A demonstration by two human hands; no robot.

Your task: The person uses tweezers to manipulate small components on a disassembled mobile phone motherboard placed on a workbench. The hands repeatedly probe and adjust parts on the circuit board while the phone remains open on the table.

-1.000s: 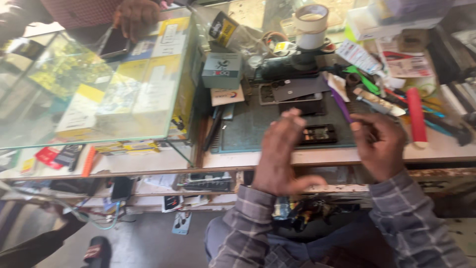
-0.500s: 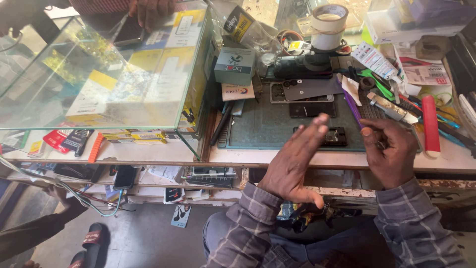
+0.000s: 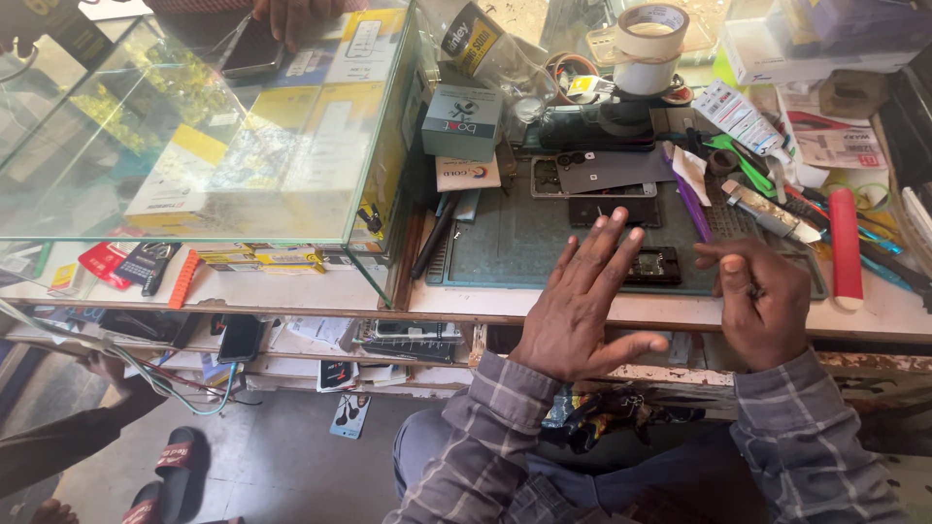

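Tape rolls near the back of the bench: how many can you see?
1 clear one: a tape roll standing at the back of the bench, above the dark mat. The clutter beside it may hide others.

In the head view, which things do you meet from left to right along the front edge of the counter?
Orange strap → glass case → left hand → opened phone → right hand → red tube.
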